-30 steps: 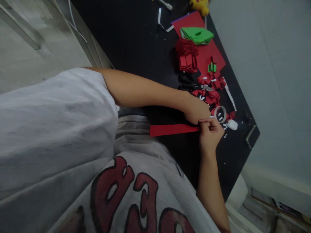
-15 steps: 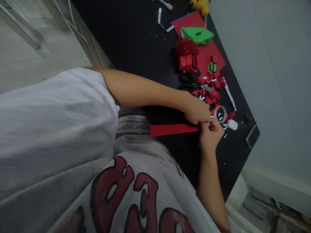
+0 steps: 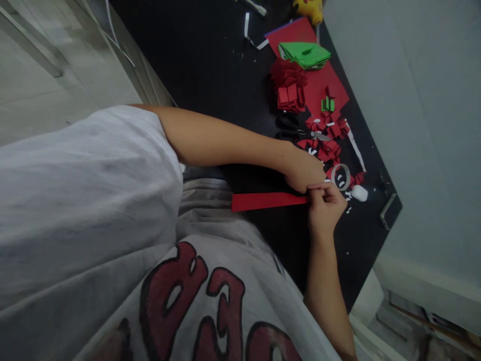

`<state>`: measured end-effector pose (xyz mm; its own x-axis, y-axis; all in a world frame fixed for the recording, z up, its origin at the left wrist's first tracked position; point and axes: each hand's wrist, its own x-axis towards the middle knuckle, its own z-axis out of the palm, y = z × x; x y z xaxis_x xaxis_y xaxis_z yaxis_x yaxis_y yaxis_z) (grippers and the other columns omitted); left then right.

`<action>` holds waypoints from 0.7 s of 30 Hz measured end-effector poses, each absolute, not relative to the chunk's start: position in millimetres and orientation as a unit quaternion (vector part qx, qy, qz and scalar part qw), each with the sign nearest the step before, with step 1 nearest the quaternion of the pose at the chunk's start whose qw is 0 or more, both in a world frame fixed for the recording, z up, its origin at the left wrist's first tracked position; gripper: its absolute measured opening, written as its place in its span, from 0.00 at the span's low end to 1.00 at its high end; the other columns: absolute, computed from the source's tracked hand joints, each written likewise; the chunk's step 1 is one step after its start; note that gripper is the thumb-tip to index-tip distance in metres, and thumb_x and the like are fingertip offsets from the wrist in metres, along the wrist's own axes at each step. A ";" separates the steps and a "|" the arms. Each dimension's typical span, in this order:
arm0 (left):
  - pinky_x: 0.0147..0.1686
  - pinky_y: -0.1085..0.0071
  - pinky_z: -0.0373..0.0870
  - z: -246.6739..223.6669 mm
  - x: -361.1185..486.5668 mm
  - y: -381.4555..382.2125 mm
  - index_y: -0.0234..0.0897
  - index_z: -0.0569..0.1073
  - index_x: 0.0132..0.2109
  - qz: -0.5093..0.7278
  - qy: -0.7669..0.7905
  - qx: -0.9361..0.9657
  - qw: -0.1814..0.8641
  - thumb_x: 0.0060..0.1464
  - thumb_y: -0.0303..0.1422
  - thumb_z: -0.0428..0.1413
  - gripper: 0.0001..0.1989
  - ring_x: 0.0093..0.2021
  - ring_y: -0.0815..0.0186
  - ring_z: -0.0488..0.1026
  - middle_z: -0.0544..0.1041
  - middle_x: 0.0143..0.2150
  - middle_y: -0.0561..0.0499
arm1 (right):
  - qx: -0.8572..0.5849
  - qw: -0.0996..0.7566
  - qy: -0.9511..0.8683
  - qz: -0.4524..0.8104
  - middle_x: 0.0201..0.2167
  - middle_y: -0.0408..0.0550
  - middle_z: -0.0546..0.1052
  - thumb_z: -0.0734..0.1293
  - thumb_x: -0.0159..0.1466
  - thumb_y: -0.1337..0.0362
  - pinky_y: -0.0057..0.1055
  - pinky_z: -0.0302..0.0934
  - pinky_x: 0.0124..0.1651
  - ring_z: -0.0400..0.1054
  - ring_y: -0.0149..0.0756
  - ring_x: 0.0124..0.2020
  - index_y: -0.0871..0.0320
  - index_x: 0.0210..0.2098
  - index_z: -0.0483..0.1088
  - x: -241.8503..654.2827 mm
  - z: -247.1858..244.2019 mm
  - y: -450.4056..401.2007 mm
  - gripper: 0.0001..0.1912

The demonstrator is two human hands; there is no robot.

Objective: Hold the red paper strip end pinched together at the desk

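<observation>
A long red paper strip (image 3: 268,201) runs from my lap over the table's edge to my fingertips. My right hand (image 3: 327,206) pinches its far end between thumb and fingers. Against it, my left hand (image 3: 306,171) is curled closed at the same end, knuckles up. Its fingertips are mostly hidden, but they meet the right fingers at the strip. Just beyond the hands lie a tape roll (image 3: 341,177) and a small white case (image 3: 359,193). Folded red paper pieces (image 3: 329,150) and black-handled scissors (image 3: 300,132) lie beyond my left hand.
On the black table (image 3: 195,60) are a stack of folded red paper (image 3: 288,85), a green folded paper piece (image 3: 305,54) and red sheets (image 3: 323,85). A phone (image 3: 391,211) lies near the far corner. White paper scraps (image 3: 355,145) and a yellow toy (image 3: 310,9) are along the wall side.
</observation>
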<state>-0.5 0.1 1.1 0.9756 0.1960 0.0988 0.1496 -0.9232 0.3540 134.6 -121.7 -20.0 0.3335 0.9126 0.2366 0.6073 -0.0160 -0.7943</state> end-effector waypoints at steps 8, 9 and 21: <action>0.47 0.59 0.67 2.9 -2.0 -0.6 0.36 0.84 0.44 0.060 0.091 0.978 0.180 0.58 0.29 0.59 0.10 0.39 0.57 0.75 0.83 0.41 0.40 | -0.701 0.416 -0.554 0.169 0.16 0.33 0.57 0.70 0.56 0.60 0.29 0.44 0.28 0.48 0.26 0.20 0.56 0.25 0.73 135.2 -20.2 -121.8 0.06; 0.47 0.59 0.67 3.2 -2.1 -0.6 0.36 0.84 0.45 0.059 0.090 0.978 0.179 0.59 0.30 0.59 0.10 0.39 0.57 0.75 0.83 0.42 0.40 | -0.701 0.418 -0.552 0.171 0.16 0.33 0.57 0.70 0.56 0.60 0.29 0.45 0.28 0.48 0.26 0.20 0.56 0.25 0.73 135.3 -20.5 -121.9 0.06; 0.47 0.59 0.67 2.2 -1.1 -0.4 0.34 0.84 0.44 0.064 0.086 0.978 0.181 0.58 0.30 0.59 0.10 0.37 0.58 0.75 0.82 0.40 0.39 | -0.695 0.428 -0.550 0.176 0.16 0.33 0.57 0.69 0.56 0.62 0.29 0.44 0.28 0.48 0.27 0.20 0.56 0.26 0.73 137.1 -21.6 -122.2 0.05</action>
